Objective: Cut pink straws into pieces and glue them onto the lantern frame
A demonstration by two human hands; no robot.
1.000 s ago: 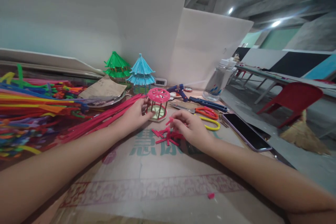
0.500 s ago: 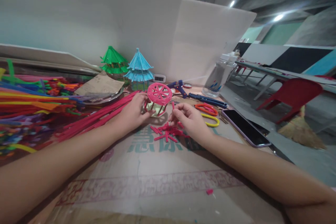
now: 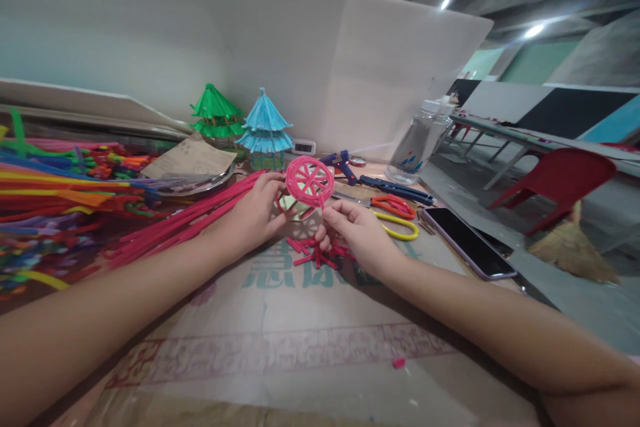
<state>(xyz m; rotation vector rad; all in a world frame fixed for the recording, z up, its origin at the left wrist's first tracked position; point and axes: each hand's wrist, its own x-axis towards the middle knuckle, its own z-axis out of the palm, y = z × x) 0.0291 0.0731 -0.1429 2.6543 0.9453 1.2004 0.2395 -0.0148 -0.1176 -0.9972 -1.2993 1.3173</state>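
My left hand (image 3: 263,208) grips the left side of a small pavilion frame (image 3: 310,181) made of pink pipe cleaner, with a round spoked top tilted towards me and a pale base below. Between the thumb and fingers of my right hand (image 3: 350,227) is a short pink pipe cleaner piece (image 3: 323,203), its upper end at the lower right rim of the round top. Whether it touches the rim I cannot tell. Beneath my hands lies a loose pile of cut pink pieces (image 3: 313,255) on the printed cardboard (image 3: 320,320).
Long pink pipe cleaners (image 3: 190,223) and bundles in many colours (image 3: 60,200) lie left. Behind stand a green pavilion (image 3: 216,110) and a blue pavilion (image 3: 263,123). To the right are a glue gun (image 3: 345,165), orange scissors (image 3: 393,205), yellow scissors (image 3: 403,230), a phone (image 3: 467,242) and a bottle (image 3: 415,143).
My right hand has moved left and brought the short pink piece up to the round top's edge. The pavilion frame has shifted slightly right and its top tilts more towards me.
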